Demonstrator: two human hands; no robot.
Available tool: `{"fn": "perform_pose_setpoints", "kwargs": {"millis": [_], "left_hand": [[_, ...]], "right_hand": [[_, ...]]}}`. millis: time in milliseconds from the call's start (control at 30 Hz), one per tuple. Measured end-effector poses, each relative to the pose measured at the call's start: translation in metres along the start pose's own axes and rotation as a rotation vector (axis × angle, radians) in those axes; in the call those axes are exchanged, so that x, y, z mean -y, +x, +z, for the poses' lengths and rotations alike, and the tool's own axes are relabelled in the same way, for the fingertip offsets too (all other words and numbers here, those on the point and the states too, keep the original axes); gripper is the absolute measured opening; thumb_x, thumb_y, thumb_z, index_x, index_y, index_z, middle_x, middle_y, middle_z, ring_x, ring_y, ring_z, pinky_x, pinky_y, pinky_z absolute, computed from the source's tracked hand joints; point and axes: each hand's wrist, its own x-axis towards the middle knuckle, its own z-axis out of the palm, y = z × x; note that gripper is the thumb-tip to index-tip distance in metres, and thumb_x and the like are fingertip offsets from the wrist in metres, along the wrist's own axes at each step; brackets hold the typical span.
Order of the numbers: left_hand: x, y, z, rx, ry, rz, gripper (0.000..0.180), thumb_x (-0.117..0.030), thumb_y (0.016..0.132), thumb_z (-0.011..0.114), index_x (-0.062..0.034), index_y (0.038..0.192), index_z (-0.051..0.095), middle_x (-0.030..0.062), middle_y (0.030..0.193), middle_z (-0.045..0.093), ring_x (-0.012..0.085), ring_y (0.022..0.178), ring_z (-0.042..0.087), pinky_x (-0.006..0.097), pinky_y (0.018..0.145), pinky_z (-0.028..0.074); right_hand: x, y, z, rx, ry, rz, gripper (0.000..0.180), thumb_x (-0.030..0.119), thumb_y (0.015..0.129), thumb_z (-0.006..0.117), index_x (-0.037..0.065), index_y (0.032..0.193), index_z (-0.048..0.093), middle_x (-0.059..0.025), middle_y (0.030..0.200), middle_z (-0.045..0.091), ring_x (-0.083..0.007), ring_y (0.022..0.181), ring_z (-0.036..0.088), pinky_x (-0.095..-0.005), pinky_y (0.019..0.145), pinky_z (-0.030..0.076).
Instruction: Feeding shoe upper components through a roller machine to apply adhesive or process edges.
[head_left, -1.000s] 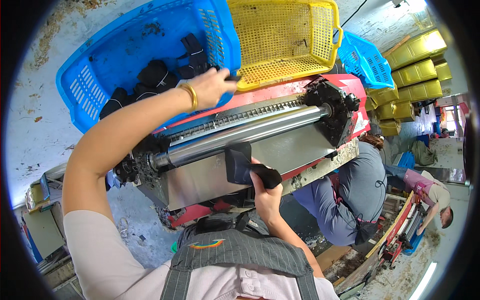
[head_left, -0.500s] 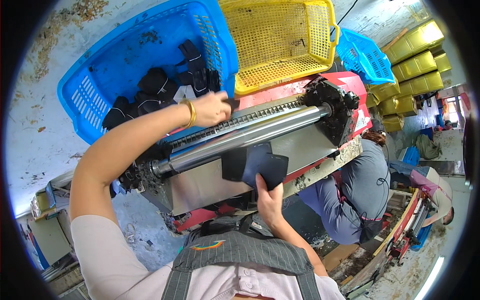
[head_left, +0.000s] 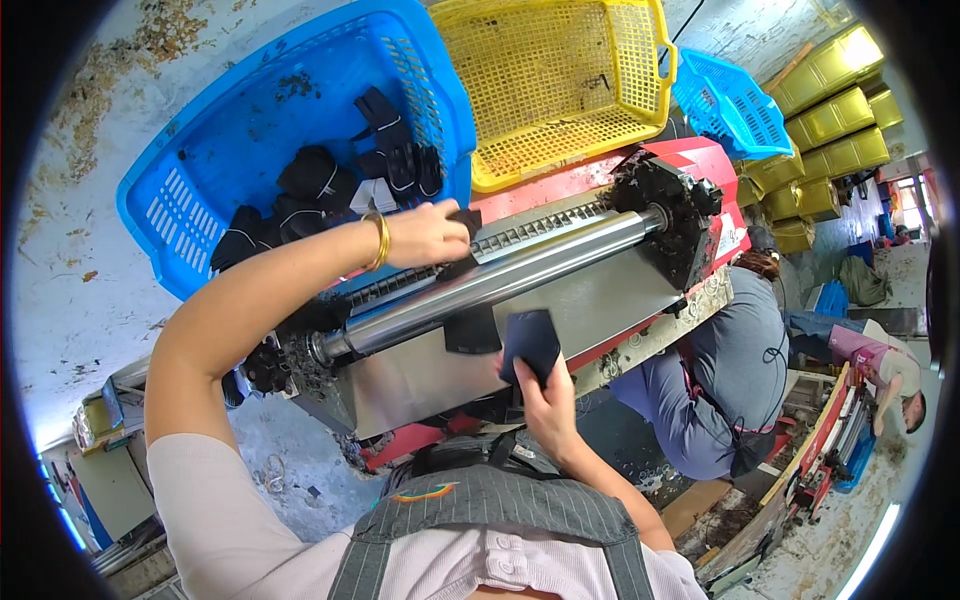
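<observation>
A steel roller crosses a red machine in front of me. On its bare metal plate lies a flat black piece, its far edge against the roller; black material also shows behind the roller, below my left hand. My left hand, with a gold bangle at the wrist, is closed beyond the roller, with a small dark piece at its fingers. My right hand, nearer me, grips a smooth black flat piece above the plate's near edge. Whether that is one layer or several, I cannot tell.
Behind the machine stand a blue basket with black bundles and a yellow basket. A smaller blue basket is farther right, near stacked gold tins. A person bends close on my right; another person works beyond.
My right hand has drawn its black piece away from the one on the plate; before, they overlapped. My left hand has shifted slightly right and nearer. Black material now shows behind the roller.
</observation>
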Motion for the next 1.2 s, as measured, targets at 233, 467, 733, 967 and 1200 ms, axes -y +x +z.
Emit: {"fn": "perform_pose_setpoints", "kwargs": {"millis": [233,467,733,967,1200], "left_hand": [[-0.007,0.011,-0.034,-0.302,-0.143,-0.366,0.019,-0.008,0.072,0.054,-0.0081,0.091,0.058,0.0195,0.089,0.051,0.0357,0.087,0.052,0.043,0.076,0.044],[-0.008,0.007,-0.002,-0.119,-0.292,-0.263,0.017,-0.015,0.075,0.058,-0.0045,0.088,0.056,0.0191,0.101,0.050,0.0357,0.097,0.048,0.041,0.092,0.037],[-0.048,-0.021,-0.072,-0.386,-0.162,-0.467,0.025,-0.006,0.075,0.057,-0.0032,0.098,0.050,0.0109,0.091,0.056,0.0222,0.089,0.056,0.031,0.079,0.044],[-0.202,-0.181,-0.053,-1.297,0.114,-0.745,0.065,0.006,0.080,0.059,-0.0011,0.134,0.022,0.0198,0.119,0.047,0.0205,0.105,0.054,0.030,0.092,0.043],[-0.291,-0.259,0.150,-1.411,0.761,-1.340,0.036,-0.001,0.074,0.067,0.0017,0.107,0.053,0.0152,0.101,0.057,0.0269,0.090,0.057,0.036,0.080,0.047]], "right_hand": [[0.022,0.002,-0.016,0.229,-0.138,0.442,0.022,0.009,0.082,0.063,-0.001,0.099,0.053,-0.0089,0.087,0.061,-0.0113,0.076,0.060,-0.0254,0.065,0.050],[0.010,0.003,-0.068,-0.050,-0.303,0.291,0.026,0.023,0.082,0.067,0.000,0.085,0.055,-0.0069,0.064,0.060,-0.0083,0.048,0.053,-0.0232,0.042,0.042],[-0.147,-0.014,-0.114,-0.179,-0.939,0.067,0.067,0.036,0.068,0.075,-0.007,0.109,0.043,-0.0273,0.103,0.049,-0.0406,0.093,0.050,-0.0438,0.082,0.042],[-0.152,-0.008,-0.104,-0.071,-1.164,0.364,0.089,0.045,0.053,0.081,-0.014,0.106,0.043,-0.0286,0.102,0.054,-0.0415,0.096,0.055,-0.0434,0.084,0.045],[-0.159,0.000,-0.099,-0.093,-0.949,0.327,0.083,0.034,0.052,0.084,-0.008,0.113,0.046,-0.0239,0.109,0.057,-0.0327,0.103,0.056,-0.0369,0.088,0.044]]}}
